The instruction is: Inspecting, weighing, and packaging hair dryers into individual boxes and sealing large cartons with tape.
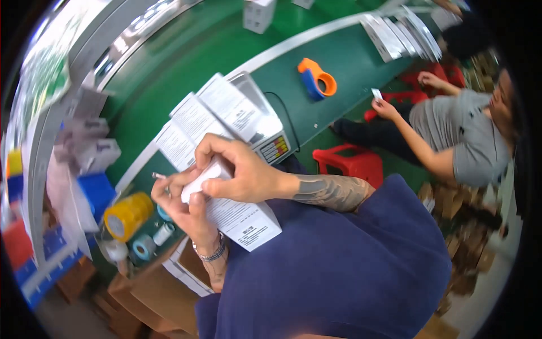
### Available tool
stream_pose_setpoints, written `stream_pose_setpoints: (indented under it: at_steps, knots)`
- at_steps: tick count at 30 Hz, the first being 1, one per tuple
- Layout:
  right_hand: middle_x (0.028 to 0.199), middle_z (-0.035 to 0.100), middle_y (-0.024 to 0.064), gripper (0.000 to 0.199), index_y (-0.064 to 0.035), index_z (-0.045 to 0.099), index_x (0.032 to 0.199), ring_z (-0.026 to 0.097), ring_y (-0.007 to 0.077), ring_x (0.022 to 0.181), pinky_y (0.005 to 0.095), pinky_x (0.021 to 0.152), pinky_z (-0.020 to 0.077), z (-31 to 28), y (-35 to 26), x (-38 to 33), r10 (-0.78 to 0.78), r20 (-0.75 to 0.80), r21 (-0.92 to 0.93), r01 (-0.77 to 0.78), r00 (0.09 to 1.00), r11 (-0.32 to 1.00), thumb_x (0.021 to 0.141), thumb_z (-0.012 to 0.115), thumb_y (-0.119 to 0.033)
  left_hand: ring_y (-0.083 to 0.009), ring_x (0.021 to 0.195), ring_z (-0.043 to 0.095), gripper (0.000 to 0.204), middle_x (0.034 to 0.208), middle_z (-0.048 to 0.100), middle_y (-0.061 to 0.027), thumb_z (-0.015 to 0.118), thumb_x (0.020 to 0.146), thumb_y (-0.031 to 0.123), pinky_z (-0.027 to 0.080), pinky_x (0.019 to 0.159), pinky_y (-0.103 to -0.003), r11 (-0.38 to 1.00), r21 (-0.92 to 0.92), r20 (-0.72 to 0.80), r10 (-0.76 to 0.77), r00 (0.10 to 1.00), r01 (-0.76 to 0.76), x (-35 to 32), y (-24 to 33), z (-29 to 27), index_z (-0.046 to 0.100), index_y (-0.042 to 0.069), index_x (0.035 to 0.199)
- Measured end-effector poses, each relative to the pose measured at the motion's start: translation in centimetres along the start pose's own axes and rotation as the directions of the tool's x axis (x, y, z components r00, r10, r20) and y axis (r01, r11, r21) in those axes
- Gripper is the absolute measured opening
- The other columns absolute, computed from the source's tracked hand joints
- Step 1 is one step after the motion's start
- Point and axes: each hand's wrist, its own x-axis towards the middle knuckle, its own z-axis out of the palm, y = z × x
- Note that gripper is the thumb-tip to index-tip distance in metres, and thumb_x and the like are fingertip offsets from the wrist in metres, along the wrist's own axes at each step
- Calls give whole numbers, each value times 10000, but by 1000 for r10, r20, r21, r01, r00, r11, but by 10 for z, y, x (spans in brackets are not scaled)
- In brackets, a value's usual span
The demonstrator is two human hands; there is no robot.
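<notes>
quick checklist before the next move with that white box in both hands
1. Left hand grips the white box from below: ok.
2. Right hand presses on the box's upper end: ok.
3. End flap fully closed: cannot tell, fingers cover it.
4. More white boxes waiting on the green table: ok.
5. Yellow tape roll within easy reach at the left: ok.
6. Co-worker's hand apart from the box: ok.

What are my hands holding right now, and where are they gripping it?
Both hold a white box by its upper end: left hand underneath, right hand over the top flap.
</notes>
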Motion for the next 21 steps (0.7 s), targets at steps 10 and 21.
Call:
stream_pose_setpoints:
  at_steps: [10,21]
  knots:
    - [951,607,62,133,-40,638,912,539,139,825,262,773,429,4,7,11,99,144,-143,-78,985,987,784,673,-46,-294,1102,561,254,1047,616,-143,544,863,-11,399,991,-421,990,24,-166,-136,977,142,-8,-3,-20,460,90,1080]
    - [1227,545,123,543,-18,523,1253,534,221,1053,352,925,452,-119,33,78,73,-224,-271,-135,972,953,764,738,-114,-312,1168,528,253,1178,589,-167,629,839,40,386,1031,-457,990,129,-210,83,974,-57,20,-15,-40,513,65,1064]
